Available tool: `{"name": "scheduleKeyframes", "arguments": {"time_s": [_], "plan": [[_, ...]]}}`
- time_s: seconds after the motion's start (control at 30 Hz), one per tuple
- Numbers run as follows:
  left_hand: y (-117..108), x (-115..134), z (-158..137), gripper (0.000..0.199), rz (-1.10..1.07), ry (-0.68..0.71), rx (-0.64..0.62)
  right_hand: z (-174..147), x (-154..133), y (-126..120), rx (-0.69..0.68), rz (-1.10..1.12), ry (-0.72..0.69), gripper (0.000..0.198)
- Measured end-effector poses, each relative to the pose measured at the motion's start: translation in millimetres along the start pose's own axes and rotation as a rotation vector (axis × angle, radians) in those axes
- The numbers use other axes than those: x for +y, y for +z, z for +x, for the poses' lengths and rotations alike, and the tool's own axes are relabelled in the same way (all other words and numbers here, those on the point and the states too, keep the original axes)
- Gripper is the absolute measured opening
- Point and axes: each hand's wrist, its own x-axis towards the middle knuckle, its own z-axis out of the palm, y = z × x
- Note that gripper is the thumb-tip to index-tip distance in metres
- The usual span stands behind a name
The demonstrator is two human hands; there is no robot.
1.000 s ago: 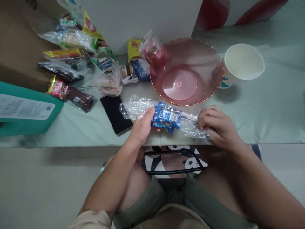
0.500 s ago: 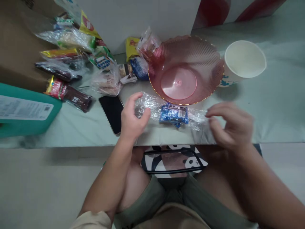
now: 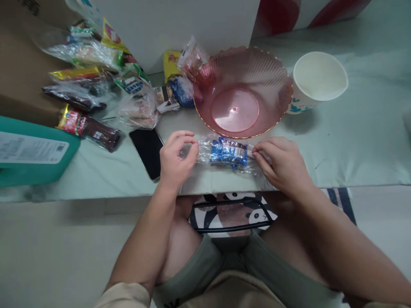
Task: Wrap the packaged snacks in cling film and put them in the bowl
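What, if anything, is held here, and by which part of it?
Clear plastic: the left hand appears to pinch it left of the blue packets, the right hand right of them.

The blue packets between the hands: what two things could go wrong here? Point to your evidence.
The clear plastic by the blue packets looks thin; a hard pull might tear it and scatter them.
The left hand is close beside the phone; a careless move might push it off the table.

On my remote feed I see crinkled, glossy clear plastic film (image 3: 203,153), shiny blue foil-like packets (image 3: 228,151), a ribbed, glassy pink round bowl (image 3: 271,81) and matt pale-green tablecloth (image 3: 369,141).
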Motion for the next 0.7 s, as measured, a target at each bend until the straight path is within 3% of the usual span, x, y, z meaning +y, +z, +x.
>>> {"name": "scheduleKeyframes", "arguments": {"time_s": [0.13,0.3,0.5,0.6,0.7], "plan": [[-2,-5,-1,0.006,-0.109,0.05,0.083,-1,-2,0,0.008,0.054,-0.025,0.016],[-7,-10,-4,0.008,-0.264,0.129,0.127,-6,-11,-9,0.012,-0.012,-0.206,0.005],[-23,-3,-5,0.014,-0.116,0.362,0.143,-14,-24,-36,0.043,-0.034,-0.41,0.01],[-30,-5,-9,0.026,-0.062,0.374,0.146,-19,-25,-45,0.018,-0.044,-0.473,0.011],[-33,-12,-16,0.029,-0.096,0.358,0.15,-25,-21,-49,-0.036,-0.142,-0.42,0.007]]}}
